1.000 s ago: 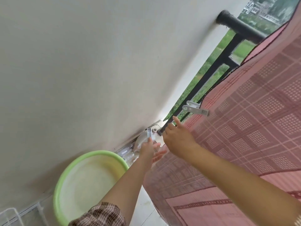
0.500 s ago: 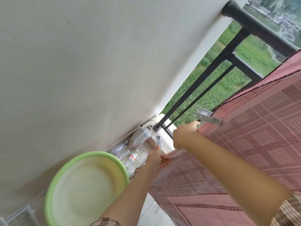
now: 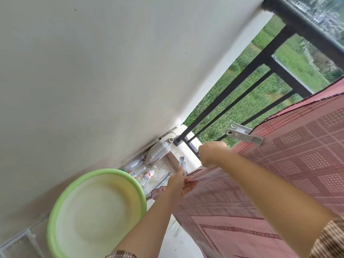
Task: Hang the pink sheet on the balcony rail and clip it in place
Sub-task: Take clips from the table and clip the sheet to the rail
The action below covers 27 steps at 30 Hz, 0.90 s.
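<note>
Pink sheet (image 3: 279, 174) draped over the balcony rail (image 3: 301, 23) and hanging down its inner side, its side edge running along the bars. One grey clip (image 3: 243, 134) is already clamped on that edge. Compared with a second ago, the right hand (image 3: 212, 153) has gone from loosely spread fingers to a fist curled on the sheet's edge just below the grey clip. The left hand (image 3: 176, 181) has dropped away from it and now sits lower along the same edge, pinching a second clip (image 3: 182, 164) upright between thumb and fingers. By this reading, the first fastening is done and the edge is being held taut for the next. The second clip stands just beside the edge, not yet on it. A green basin (image 3: 96, 211) lies below.
</note>
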Available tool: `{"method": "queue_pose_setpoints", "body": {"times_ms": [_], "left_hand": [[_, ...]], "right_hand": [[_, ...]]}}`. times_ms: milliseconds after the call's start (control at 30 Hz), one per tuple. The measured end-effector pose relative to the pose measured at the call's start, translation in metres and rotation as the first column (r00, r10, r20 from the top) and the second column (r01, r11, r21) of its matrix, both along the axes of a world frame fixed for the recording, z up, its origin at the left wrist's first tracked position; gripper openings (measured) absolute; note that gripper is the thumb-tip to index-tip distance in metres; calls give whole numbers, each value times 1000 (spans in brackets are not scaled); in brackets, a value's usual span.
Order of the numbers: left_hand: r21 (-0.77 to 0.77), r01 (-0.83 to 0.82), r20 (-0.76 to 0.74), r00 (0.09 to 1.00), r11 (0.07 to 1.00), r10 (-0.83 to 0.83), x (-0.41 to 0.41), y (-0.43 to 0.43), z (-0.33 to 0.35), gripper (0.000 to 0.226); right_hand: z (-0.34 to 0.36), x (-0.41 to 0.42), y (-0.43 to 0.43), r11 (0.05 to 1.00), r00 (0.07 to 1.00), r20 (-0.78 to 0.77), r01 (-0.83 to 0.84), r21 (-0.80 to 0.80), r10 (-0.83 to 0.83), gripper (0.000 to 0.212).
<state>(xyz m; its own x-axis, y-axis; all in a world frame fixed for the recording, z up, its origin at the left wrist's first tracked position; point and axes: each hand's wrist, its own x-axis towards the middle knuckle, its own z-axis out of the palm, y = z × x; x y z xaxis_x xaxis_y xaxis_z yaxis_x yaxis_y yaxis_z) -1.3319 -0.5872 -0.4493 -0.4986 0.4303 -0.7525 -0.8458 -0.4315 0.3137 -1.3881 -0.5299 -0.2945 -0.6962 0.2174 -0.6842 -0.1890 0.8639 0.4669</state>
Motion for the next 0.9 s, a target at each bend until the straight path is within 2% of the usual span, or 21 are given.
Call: {"method": "queue_pose_setpoints", "body": {"times_ms": [100,167,233,267,367,433,467,600,667,733,833,900], "left_hand": [[-32,8,-9,1000,999,-8,-5,0,1,28],[-54,15,-13,1000,998,-16,-6,-2,-1,29],[-69,8,-21,1000,998,-10,-3,1,-5,29],[-63,-5,-25,1000,998,4,-2,2,-4,28],[-44,32,-7,999,998,-33,-2,10,-14,26],[-37,36,-33,999,999,-37,1,8,-9,25],[-47,46,-49,998,998,-48,0,6,-7,24],[-104,106,-107,987,989,-117,-5,0,-6,34],[-34,98,-103,990,995,-101,-7,0,-6,42],[54,42,-52,998,998,-39,-7,-1,-5,42],[98,5,-36,999,995,-2,-10,-2,-12,51],[95,23,-61,998,995,-18,-11,-3,-12,48]], "right_hand": [[2,0,-7,995,998,64,22,-101,-15,17],[4,-1,-17,996,987,162,20,-87,-5,51],[2,3,-23,999,972,229,-53,5,51,61],[1,6,-24,996,969,237,-81,48,68,53],[-6,10,-14,995,990,115,-85,44,79,1],[-9,16,-10,994,994,20,-110,25,109,26],[-11,17,-8,993,993,-1,-114,15,114,32],[-14,22,-12,989,989,-26,-149,-3,149,34],[-15,25,-10,987,987,-40,-156,-29,154,31],[-13,26,-10,985,985,-61,-163,-50,160,12],[-13,30,-12,987,987,17,-156,-47,157,29],[-12,30,-13,986,983,81,-168,2,167,27]]}}
